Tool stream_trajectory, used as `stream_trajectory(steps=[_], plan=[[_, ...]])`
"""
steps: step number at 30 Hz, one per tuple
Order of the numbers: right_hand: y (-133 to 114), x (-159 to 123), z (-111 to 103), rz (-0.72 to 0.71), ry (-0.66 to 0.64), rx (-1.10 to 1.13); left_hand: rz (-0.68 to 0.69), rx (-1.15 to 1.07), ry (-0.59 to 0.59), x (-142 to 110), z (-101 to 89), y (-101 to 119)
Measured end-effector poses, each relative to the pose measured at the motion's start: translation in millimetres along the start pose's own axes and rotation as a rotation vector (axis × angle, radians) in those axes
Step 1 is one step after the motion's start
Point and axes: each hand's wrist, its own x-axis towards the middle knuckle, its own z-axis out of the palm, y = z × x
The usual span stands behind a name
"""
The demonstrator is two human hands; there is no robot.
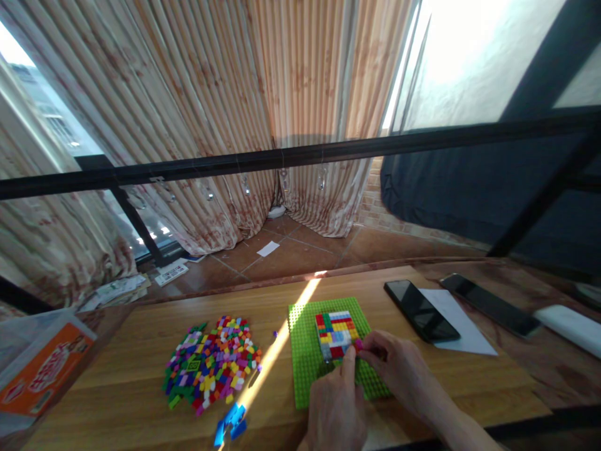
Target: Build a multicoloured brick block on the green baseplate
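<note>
In the head view I see the right hand [399, 363], its grip pinching a pink brick [359, 344] by the right side of the multicoloured brick block [335, 327]. The left hand [335, 401] reaches the block's near right corner; whether its grip holds anything, I cannot tell. The block sits on a green baseplate [302, 363], right of the loose brick pile [216, 357].

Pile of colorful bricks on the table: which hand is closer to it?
The left. The left hand is to the right of the pile, over the green baseplate's near edge; the right hand is farther right, touching a magenta brick.
</note>
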Motion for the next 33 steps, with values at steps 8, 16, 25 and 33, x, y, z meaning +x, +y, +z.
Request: stream_trajectory(steps=[8,16,25,33], plan=[[0,3,1,-0.017,-0.007,0.016,0.02,-0.023,-0.002,0,0.6,-2],[12,6,2,-0.018,-0.082,0.185,0.017,0.026,-0.015,2,0.7,-3],[20,13,4,0.145,-0.101,0.307,0.043,0.045,0.009,2,3.1,-2],[24,21,17,0.363,-0.105,0.614,0.056,0.049,0.024,3,6.1,-2]])
